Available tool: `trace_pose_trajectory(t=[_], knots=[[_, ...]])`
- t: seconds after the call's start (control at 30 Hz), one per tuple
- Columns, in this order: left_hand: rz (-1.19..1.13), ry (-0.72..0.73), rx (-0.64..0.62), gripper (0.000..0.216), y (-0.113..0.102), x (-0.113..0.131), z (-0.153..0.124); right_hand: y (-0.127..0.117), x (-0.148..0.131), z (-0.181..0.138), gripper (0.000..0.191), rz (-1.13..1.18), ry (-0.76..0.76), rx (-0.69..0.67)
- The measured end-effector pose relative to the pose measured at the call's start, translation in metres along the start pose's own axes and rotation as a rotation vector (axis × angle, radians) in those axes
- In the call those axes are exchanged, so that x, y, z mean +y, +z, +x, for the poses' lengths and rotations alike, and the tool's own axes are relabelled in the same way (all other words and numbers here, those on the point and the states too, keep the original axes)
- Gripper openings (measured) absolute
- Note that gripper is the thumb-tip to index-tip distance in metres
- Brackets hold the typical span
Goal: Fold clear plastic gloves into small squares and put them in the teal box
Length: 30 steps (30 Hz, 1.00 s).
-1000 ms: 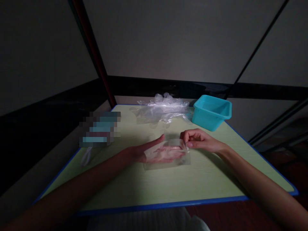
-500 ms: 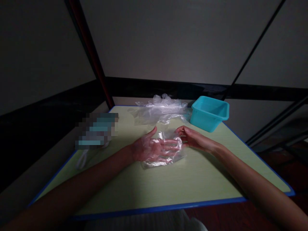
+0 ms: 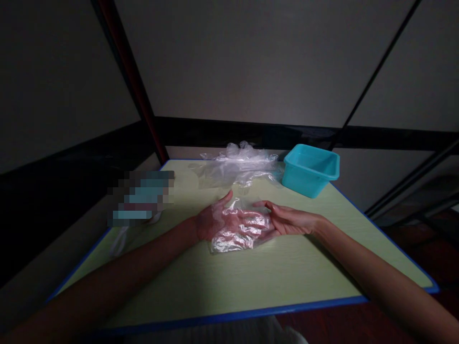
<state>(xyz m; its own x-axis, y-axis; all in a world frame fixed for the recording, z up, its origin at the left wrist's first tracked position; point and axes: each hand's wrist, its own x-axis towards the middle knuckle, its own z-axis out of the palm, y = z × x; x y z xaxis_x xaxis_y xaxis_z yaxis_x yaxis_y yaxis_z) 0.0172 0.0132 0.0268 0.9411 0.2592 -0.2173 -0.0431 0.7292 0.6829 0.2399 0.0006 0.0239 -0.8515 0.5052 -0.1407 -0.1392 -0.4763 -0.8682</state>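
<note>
— Looking down from the head camera, what sits around the turquoise tub (image 3: 310, 169)?

— Taking that tub as the landmark, at the desk's (image 3: 287, 277) far right: just left of it, almost touching, lies a heap of clear plastic gloves (image 3: 238, 167). Further left, at the desk's left edge, is a blurred-out patch (image 3: 140, 198), so I cannot tell what lies there.

— And the hands?

— Nearer the camera than the tub and a little left of it. The left hand (image 3: 229, 222) lies flat, fingers spread and open, inside a thin clear glove (image 3: 238, 229) that is crumpled loosely over it. The right hand (image 3: 283, 220) comes in from the tub's side with fingers stretched out towards the left fingertips, touching the glove's end; whether it pinches the film or only rests against it, I cannot tell.

— Anything between the hands and the tub?

— Only bare desk surface. The glove heap lies beyond the left hand, apart from it.

— And around the desk?

— A dark red post (image 3: 143, 110) rises behind the far left corner, well left of the tub, with a grey wall behind.
</note>
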Motion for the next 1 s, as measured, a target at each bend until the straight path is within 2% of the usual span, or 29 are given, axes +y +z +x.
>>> trace_pose_trajectory(t=[0.1,0.3,0.43,0.53,0.7,0.77,0.9,1.0], knots=[[0.012,-0.010,-0.019,0.087,0.000,0.004,0.002,-0.001,0.001,-0.002,0.056,0.000,0.009,-0.011],[-0.009,0.019,-0.034,0.084,-0.002,0.007,0.006,-0.001,0.000,-0.004,0.052,0.012,0.005,-0.041],[-0.026,0.033,-0.040,0.083,-0.005,0.006,0.005,0.002,-0.008,-0.007,0.061,-0.054,-0.016,0.032],[-0.028,0.024,-0.090,0.083,-0.008,0.006,0.005,0.004,-0.015,-0.011,0.066,-0.180,-0.036,0.129],[-0.053,0.009,-0.113,0.085,-0.013,0.005,0.008,0.005,-0.017,-0.006,0.074,-0.337,-0.216,0.183],[-0.070,0.007,-0.089,0.085,-0.013,0.005,0.008,0.004,-0.015,-0.002,0.067,-0.375,-0.259,0.178],[-0.090,0.016,-0.015,0.083,-0.009,0.005,0.006,0.001,-0.010,0.004,0.039,-0.467,-0.308,0.247],[-0.102,0.036,0.038,0.080,-0.004,0.005,0.004,0.000,-0.007,0.006,0.033,-0.505,-0.322,0.298]])
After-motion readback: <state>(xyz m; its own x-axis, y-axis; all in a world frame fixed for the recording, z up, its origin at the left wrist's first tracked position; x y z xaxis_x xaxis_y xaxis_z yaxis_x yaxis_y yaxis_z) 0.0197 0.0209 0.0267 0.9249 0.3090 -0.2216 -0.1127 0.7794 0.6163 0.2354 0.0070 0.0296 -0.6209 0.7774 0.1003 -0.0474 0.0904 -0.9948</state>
